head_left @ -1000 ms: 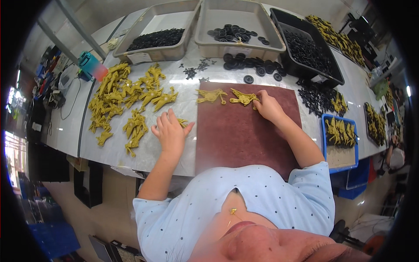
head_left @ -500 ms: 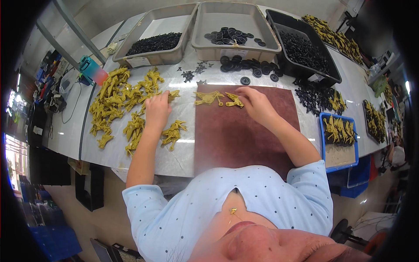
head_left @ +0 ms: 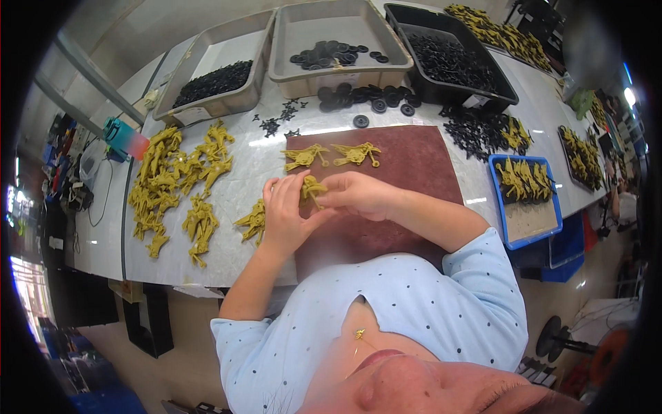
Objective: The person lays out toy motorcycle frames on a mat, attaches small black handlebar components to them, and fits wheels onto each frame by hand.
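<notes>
- Brought left hand point(head_left: 281, 210) back from the yellow heap point(head_left: 155, 186) to meet right hand point(head_left: 358, 195); released a second piece from right hand onto the mat point(head_left: 407, 169) since the earlier frame.
- Gripping one yellow part point(head_left: 314, 188) between closed fingertips of both hands, over the mat's left side.
- Counted two laid pieces point(head_left: 356, 153) side by side on the dull red mat.
- Noted pale, shiny table point(head_left: 165, 265) under all; heap at left too tangled to count.
- Counted one blue tray point(head_left: 498, 207) at right, holding a row of yellow pieces.
- Counted one single black wheel point(head_left: 360, 121) beyond mat, others clustered behind; one teal-and-pink bottle point(head_left: 124, 138).
- Counted three large trays: left grey tray point(head_left: 227, 105), middle grey tray point(head_left: 303, 86), black tray point(head_left: 502, 99).
- Noted beige floor point(head_left: 207, 324), bright window point(head_left: 31, 290) far left.
</notes>
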`<state>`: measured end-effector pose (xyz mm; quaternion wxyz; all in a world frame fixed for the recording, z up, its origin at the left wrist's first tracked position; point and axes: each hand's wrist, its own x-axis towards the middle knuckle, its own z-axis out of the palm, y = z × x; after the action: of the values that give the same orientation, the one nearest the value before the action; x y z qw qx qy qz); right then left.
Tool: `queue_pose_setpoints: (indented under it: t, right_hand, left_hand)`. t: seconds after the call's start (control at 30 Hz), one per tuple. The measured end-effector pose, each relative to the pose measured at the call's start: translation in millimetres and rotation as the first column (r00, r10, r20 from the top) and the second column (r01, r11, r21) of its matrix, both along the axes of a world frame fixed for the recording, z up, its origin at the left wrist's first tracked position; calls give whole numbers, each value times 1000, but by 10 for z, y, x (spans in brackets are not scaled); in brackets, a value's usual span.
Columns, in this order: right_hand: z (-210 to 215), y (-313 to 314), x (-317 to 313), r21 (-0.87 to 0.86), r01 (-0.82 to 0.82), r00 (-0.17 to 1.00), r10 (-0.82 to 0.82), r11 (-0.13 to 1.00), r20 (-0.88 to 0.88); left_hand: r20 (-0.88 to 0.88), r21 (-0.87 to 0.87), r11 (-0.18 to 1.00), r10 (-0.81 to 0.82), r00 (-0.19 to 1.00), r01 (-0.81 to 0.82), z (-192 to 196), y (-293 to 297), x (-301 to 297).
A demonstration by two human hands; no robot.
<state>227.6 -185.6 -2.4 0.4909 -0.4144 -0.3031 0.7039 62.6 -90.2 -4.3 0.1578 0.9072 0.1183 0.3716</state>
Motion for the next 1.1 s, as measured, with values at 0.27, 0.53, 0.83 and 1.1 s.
queue_pose_setpoints:
  t: [0.27,0.53,0.83,1.1]
  right_hand:
    - [80,-294,51,-49,190,981,-188,981,37]
    - [-126,-805,1499,-222,555,770,-596,802,-227]
    - [-449,-899,1726,-1,652,102,-86,758,991]
    - [-451,-729,1434,343,345,-475,-152,874,867]
  left_hand:
    - [289,-511,857,97,953,67,-247,23,-94]
    - [-199,187,762,648,735,-620,-444,567,-430]
    - [-360,275,816,578,732,-509,-414,472,-274]
    - [-406,235,971,60,912,41,-214,363,712]
